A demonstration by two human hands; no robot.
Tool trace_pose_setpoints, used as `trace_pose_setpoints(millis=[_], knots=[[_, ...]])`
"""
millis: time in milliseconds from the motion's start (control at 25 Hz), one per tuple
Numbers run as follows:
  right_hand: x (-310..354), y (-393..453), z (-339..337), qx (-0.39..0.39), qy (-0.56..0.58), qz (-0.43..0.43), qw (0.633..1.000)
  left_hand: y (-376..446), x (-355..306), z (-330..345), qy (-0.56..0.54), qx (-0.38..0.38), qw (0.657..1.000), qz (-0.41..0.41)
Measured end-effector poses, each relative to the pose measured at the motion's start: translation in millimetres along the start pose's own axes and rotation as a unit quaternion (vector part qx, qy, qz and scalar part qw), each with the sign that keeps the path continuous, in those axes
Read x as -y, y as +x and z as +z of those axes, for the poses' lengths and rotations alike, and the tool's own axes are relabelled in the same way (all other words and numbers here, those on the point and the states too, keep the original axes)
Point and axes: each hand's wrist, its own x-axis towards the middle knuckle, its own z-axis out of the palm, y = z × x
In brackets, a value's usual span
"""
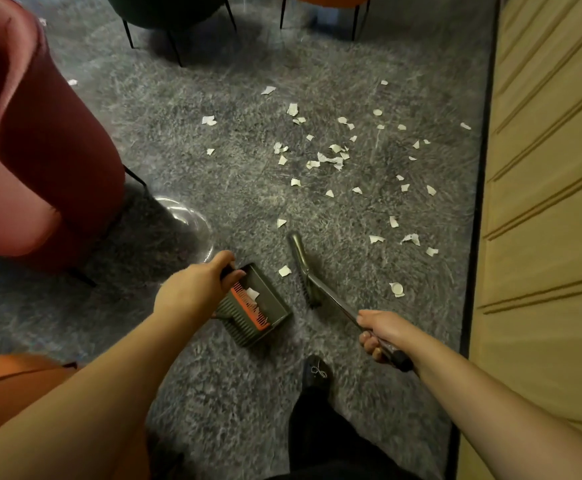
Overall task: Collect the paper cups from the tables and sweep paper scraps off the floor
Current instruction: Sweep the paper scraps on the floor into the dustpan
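Note:
Several white paper scraps [331, 157] lie scattered over the grey marbled floor, mostly ahead and to the right. My left hand [196, 289] grips the handle of a grey dustpan [268, 306] with an orange comb edge; it sits on the floor with one scrap [252, 293] inside. My right hand [383, 332] grips the metal handle of a broom [303, 268], whose head rests on the floor just right of the dustpan. One scrap [284, 270] lies between dustpan and broom head. No paper cups are visible.
A pink armchair [40, 150] stands at the left with thin black legs. A dark chair [168, 12] and an orange chair [327, 0] stand at the back. A wooden panelled wall [546, 202] runs along the right. My black shoe [317, 374] is below the broom.

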Motion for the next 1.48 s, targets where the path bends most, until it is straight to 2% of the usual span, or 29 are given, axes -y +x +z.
trace_pose_setpoints(millis=[200,400,640,840,1040,1280,1480], knots=[[91.1,43.0,-12.2,0.016,-0.048,0.008,0.999,105.3,-17.2,-17.1,0.003,0.029,1.000,-0.011],[146.4,80.3,-7.6,0.030,-0.095,0.019,0.995,155.7,-22.4,-24.5,0.017,0.055,0.998,-0.011],[162.0,118.9,23.2,0.027,-0.233,-0.002,0.972,170.7,-15.4,-23.8,0.016,0.045,0.999,-0.003],[147.7,117.9,42.3,0.098,-0.268,0.047,0.957,170.2,-2.8,-24.3,0.011,0.053,0.999,-0.004],[139.4,86.9,28.9,0.142,-0.128,0.114,0.975,175.2,8.8,-28.9,-0.002,0.055,0.998,-0.006],[119.2,40.2,28.2,0.105,-0.055,0.072,0.990,169.8,18.1,-37.8,-0.043,0.095,0.995,0.007],[104.1,23.0,20.7,0.042,0.065,0.059,0.995,168.7,15.4,-46.6,0.013,0.139,0.982,0.126]])
